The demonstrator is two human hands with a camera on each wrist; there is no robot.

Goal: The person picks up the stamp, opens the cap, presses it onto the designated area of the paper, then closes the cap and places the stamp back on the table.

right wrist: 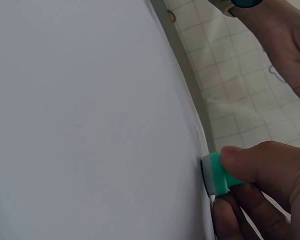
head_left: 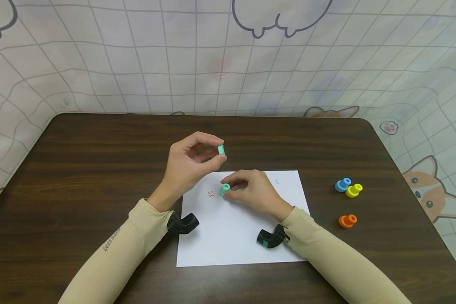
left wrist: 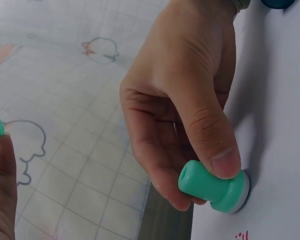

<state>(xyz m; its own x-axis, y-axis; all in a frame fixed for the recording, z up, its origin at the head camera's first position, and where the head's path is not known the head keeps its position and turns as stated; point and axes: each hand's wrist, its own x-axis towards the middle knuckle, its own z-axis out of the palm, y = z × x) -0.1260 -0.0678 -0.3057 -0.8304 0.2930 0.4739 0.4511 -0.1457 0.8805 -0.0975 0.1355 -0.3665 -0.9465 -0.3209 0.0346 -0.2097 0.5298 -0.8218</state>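
My right hand [head_left: 256, 192] pinches a green toy stamp [head_left: 224, 189] by its narrow handle, thumb on one side and fingers on the other. Its pale stamping end is down at the white paper [head_left: 220, 236], as the left wrist view shows of the stamp [left wrist: 210, 185]. Above the paper's far edge, my left hand [head_left: 188, 160] holds a small green cap [head_left: 221, 150] between thumb and fingertips. A small red print [head_left: 211, 194] lies on the paper just left of the stamp. Further right is a faint teal print [head_left: 277, 181].
To the right of the paper, a blue stamp [head_left: 343, 184] and a yellow stamp [head_left: 354, 191] stand side by side on the dark wooden table [head_left: 99, 169]. An orange stamp [head_left: 347, 221] is nearer. Behind the table hangs a patterned white curtain [head_left: 175, 55].
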